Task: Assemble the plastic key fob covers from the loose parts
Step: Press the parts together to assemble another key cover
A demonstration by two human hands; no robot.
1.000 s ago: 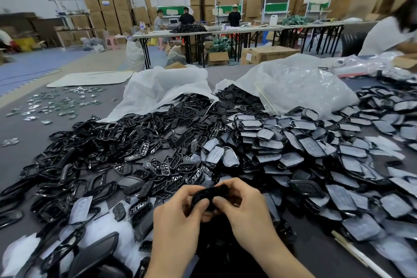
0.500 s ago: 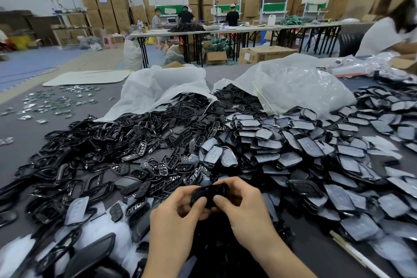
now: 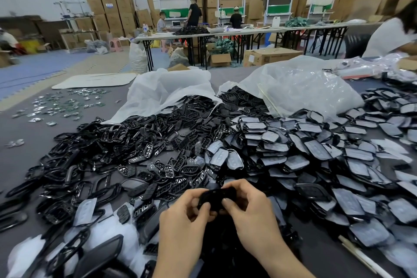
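Low in the middle of the view, my left hand [image 3: 184, 221] and my right hand [image 3: 250, 212] together grip one black key fob cover [image 3: 217, 196], thumbs pressed on its near face and fingers curled behind it. Ahead lies a wide heap of loose parts: black frames [image 3: 74, 160] to the left, black button inserts [image 3: 171, 169] in the centre, film-covered back shells [image 3: 316, 153] to the right. More black assembled pieces sit dark and unclear under my wrists.
Two white plastic bags [image 3: 171, 90] spill parts at the far side of the grey table [image 3: 27, 133]. Small metal pieces [image 3: 63, 104] lie scattered far left. A person in white sits at the right edge [image 3: 392, 36]. Long tables and stacked cartons fill the background.
Both hands keep hold of the same cover; the fingers have shifted slightly round it. The view has moved a little.
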